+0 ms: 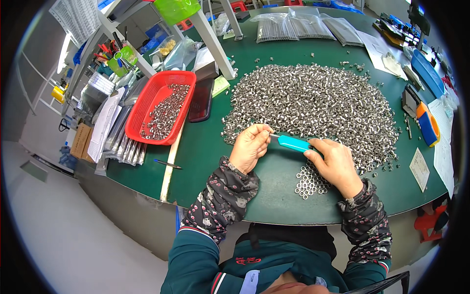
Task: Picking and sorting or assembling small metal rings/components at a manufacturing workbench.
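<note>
My right hand [334, 161] is wrapped round the back end of a hand tool with a teal handle [293, 143] and a thin metal shaft. The shaft points left, to the fingertips of my left hand [252, 145], which are pinched together. Whatever sits in that pinch is too small and covered to make out. Just beyond both hands spreads a big heap of small metal rings [313, 100]. Below my right hand, a flat patch of similar rings [311, 182] lies one layer deep on the green tabletop [274, 201].
On the left stands a red plastic basket [134, 128] with metal pieces inside, beside a dark phone [201, 100]. A pen [167, 164] lies across a wooden strip [171, 169]. Bagged rods [277, 29] line the far edge. An orange-and-blue tool [428, 125] lies at right.
</note>
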Demonstrator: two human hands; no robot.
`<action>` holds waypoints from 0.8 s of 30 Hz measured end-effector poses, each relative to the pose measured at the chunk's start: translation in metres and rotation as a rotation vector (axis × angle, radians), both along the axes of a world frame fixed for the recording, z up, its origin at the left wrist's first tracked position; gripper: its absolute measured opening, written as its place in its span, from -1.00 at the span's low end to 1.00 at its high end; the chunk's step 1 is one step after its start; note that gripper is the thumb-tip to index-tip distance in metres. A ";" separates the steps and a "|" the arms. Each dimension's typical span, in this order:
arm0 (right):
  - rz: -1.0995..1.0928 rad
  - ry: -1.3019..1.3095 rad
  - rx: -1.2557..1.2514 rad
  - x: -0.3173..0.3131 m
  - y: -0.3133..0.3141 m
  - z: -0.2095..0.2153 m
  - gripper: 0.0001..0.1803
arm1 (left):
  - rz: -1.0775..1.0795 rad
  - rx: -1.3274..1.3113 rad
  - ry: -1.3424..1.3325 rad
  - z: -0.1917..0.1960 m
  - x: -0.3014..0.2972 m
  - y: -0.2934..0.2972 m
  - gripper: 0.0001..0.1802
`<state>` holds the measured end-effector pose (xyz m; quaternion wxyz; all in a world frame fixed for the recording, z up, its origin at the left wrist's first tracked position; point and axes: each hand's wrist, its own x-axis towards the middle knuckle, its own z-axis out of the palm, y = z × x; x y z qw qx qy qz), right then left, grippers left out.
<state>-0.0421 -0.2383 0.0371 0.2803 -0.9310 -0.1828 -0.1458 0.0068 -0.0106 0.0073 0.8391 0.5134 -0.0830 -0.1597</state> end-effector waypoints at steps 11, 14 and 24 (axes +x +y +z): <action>-0.012 -0.070 -0.033 0.000 0.002 -0.003 -0.74 | 0.060 0.016 -0.006 -0.001 -0.001 -0.003 -0.86; -0.022 -0.101 -0.038 0.000 0.002 -0.002 -0.74 | 0.036 -0.008 -0.022 -0.002 0.000 -0.002 -0.86; -0.027 -0.167 -0.059 -0.001 0.003 -0.001 -0.76 | 0.063 0.059 -0.028 0.000 -0.001 -0.004 -0.82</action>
